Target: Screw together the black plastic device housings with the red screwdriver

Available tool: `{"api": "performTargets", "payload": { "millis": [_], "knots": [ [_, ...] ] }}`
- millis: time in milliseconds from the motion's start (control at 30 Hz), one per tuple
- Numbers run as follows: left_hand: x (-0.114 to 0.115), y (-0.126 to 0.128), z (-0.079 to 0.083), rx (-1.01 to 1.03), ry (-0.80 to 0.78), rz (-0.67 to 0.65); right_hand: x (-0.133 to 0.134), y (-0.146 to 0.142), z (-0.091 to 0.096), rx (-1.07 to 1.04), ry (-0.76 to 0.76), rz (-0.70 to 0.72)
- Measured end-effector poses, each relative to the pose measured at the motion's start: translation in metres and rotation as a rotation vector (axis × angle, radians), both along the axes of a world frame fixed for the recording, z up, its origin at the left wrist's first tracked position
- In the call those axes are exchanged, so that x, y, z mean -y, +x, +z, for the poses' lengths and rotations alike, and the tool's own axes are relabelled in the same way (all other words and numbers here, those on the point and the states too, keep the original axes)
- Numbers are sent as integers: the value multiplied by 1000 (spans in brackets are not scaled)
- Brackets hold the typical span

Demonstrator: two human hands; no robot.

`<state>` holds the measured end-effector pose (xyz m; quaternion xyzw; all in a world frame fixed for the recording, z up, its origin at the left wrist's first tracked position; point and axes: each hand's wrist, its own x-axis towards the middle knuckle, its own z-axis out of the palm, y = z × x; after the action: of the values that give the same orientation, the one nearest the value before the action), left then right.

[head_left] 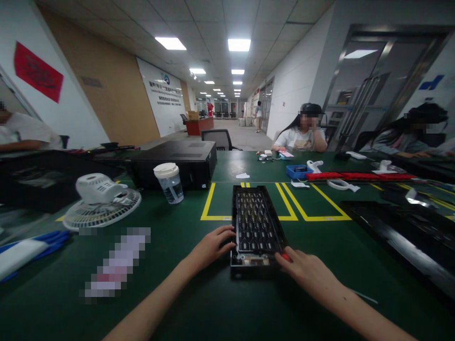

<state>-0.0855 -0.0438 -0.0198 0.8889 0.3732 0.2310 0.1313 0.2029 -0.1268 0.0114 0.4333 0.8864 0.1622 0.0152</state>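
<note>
A long black case (279, 222) lies on the green table in front of me. Its open top shows a dark honeycomb-patterned insert (254, 218) and a small lighter strip at the near end. My left hand (213, 244) touches the left rim with its fingertips, fingers apart. At the near right corner, my right hand (302, 267) is closed round a screwdriver (286, 257). The red end of its handle shows between the fingers, and a thin metal shaft sticks out beyond the wrist. The rest of the handle is hidden by the palm.
To the left are a lidded cup (172, 184), a white fan (101, 201), blue-handled objects (39, 246) and a large black box (174, 163). A long black panel (401, 241) lies right. Behind stand a blue tray (296, 173) and red strips (355, 176). Other people sit round the table.
</note>
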Motion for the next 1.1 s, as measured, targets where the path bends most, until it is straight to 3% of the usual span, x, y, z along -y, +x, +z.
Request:
{"api": "performTargets", "payload": {
  "millis": [300,500,767,1100],
  "knots": [
    [4,3,3,25,79,52,-17,-3,-5,-112,13,-35],
    [6,4,6,18,164,58,-64,-10,-11,-83,54,-72],
    [6,4,4,-74,313,-6,-132,-41,-1,-11,-17,-174],
    [22,17,8,-222,223,-169,-204,-65,-1,-2,-8,-237]
  ]
}}
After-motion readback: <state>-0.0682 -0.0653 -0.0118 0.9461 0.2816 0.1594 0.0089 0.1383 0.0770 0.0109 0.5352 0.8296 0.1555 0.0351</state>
